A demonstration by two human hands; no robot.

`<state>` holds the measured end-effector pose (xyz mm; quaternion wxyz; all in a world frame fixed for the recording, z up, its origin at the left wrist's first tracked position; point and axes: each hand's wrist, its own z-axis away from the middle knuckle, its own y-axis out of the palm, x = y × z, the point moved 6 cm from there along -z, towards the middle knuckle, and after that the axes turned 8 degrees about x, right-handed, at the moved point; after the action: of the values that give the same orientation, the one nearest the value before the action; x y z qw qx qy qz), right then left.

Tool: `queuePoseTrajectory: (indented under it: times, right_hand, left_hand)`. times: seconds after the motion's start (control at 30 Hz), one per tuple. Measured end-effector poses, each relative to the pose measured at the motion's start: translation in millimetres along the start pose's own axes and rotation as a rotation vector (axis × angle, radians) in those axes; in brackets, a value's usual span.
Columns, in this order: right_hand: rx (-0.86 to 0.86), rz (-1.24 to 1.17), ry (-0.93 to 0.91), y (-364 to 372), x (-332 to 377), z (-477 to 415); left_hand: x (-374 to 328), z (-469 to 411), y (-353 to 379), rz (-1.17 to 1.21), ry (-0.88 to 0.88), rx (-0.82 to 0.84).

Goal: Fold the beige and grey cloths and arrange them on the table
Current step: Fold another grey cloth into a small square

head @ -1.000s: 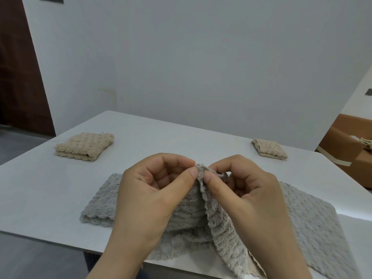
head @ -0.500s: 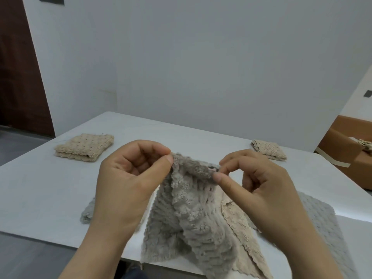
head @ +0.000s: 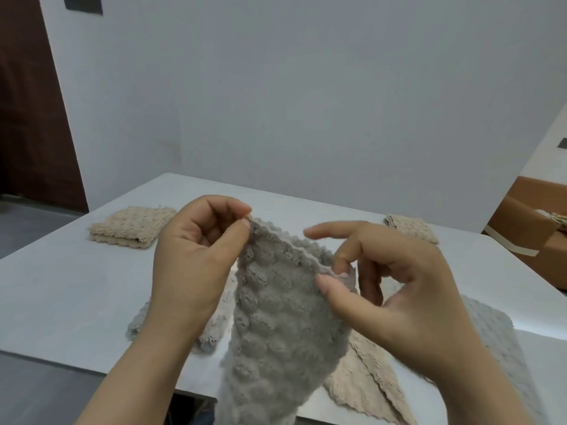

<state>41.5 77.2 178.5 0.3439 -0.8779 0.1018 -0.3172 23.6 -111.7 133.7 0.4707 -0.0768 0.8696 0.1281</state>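
A bobbled grey cloth hangs lifted above the white table, its lower part draping past the near edge. My left hand pinches its top left corner between thumb and forefinger. My right hand pinches the top edge further right with thumb and middle finger, the forefinger pointing out straight. A beige cloth lies spread under it at the near right. Another grey cloth lies flat on the table, showing on both sides of my hands.
A folded beige cloth lies at the table's far left, and a smaller folded beige one at the far right. A brown cardboard box stands beyond the right edge. A white wall rises behind the table.
Both hands have raised the grey cloth off the table and moved apart along its top edge, spreading it. My right forefinger has straightened out.
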Motion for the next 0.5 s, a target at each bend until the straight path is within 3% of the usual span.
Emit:
queuePoseTrajectory:
  times: [0.2, 0.5]
  right_hand:
    - [0.06, -0.019, 0.078, -0.9, -16.2, -4.8]
    - [-0.063, 0.097, 0.123, -22.3, -20.7, -0.2]
  left_hand:
    - [2.3, -13.0, -3.0, -0.041, 0.027, 0.001]
    - [7.1, -11.2, -12.1, -0.005, 0.009, 0.012]
